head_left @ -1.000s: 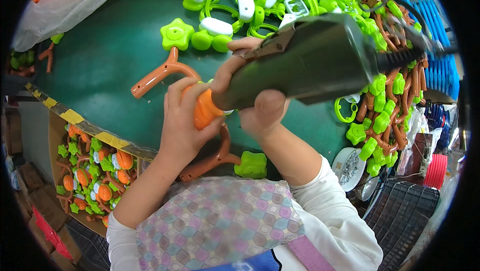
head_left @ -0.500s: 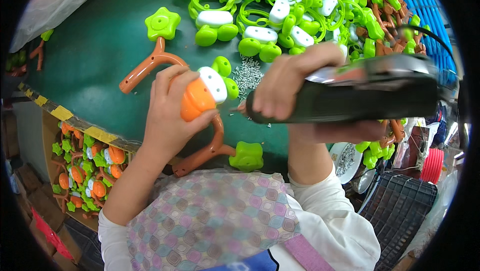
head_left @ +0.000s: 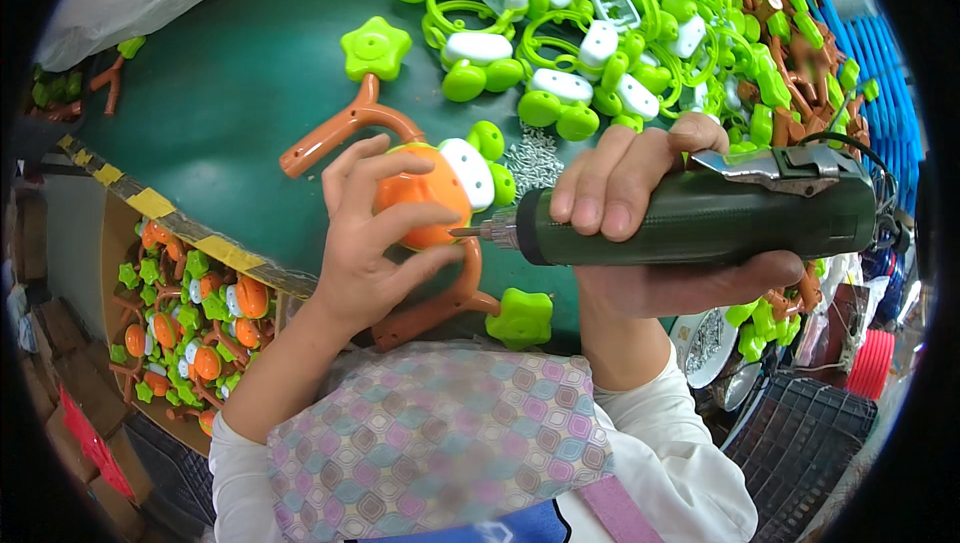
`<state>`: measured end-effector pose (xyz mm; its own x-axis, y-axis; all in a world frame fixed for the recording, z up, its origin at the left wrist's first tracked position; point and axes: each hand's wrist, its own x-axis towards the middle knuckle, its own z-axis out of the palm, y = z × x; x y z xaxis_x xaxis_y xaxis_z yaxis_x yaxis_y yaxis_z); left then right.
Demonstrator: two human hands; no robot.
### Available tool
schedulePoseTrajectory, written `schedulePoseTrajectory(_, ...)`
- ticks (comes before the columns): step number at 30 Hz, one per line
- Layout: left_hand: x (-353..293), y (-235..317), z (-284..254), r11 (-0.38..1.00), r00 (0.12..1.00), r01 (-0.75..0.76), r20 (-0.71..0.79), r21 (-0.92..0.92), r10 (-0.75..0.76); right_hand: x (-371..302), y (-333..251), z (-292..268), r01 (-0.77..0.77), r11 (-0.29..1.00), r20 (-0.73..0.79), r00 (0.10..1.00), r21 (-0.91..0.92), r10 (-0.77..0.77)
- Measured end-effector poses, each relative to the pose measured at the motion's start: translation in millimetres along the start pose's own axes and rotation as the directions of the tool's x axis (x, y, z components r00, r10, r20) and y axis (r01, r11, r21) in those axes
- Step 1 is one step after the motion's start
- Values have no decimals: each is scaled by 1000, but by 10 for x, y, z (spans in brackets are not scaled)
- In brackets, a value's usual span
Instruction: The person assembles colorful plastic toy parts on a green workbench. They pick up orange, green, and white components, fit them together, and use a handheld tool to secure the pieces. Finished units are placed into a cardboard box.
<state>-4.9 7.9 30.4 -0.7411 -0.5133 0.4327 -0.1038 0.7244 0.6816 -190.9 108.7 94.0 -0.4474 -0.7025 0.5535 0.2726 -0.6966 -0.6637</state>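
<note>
Dark green, barrel-shaped power screwdriver [head_left: 690, 218]: since a second ago we have swung it from over the orange, rounded plastic body [head_left: 425, 188] to that body's right, where it lies nearly level, its slim metal bit [head_left: 468, 232] pointing left.

Brown cardboard box [head_left: 118, 228]: at our far left, below the green tabletop [head_left: 230, 113], filled with orange, white, green and brown plastic toys [head_left: 205, 363].

Brown, forked plastic branch [head_left: 340, 133]: meets the orange body's upper edge and carries a bright green star-shaped knob [head_left: 376, 49].

Our left hand [head_left: 360, 238]: fingers half-curled over the orange body, index finger and thumb parted around the bit's tip; seen from above, we cannot tell whether they grip anything.

Orange body: on the tabletop before us, partly under the left hand, with a white block bearing green discs [head_left: 468, 173] at its right.

Second brown branch [head_left: 440, 303]: just below the body, ending in a green knob [head_left: 522, 318].

Heap of small silver screws [head_left: 535, 158]: just beyond the screwdriver's nose.

Bright green rings with white blocks [head_left: 598, 43]: piled behind the screws.

Our right hand [head_left: 625, 183]: fingers wrapped closely around the screwdriver's barrel.

White round tub [head_left: 700, 348]: near our right forearm, holding more screws.
</note>
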Motion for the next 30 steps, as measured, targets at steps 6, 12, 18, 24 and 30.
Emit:
schedulePoseTrajectory(6,-41,-75,-174,987,996,-36,-70,159,48,93,182,129,24,1000,108,994,-4,-23)
schedulePoseTrajectory(12,-113,-140,-184,920,963,-141,-164,365,213,96,233,221,12,1000,100,995,0,-12)
schedulePoseTrajectory(18,-157,-140,31,998,970,59,-236,15,-53,104,283,254,35,997,108,994,-63,-28)
schedulePoseTrajectory(24,-209,-273,284,911,953,301,58,-281,-297,157,243,403,-264,892,89,945,-366,316)
schedulePoseTrajectory(30,-256,-284,368,943,948,289,183,-164,-259,151,612,332,-262,928,249,911,-264,328)
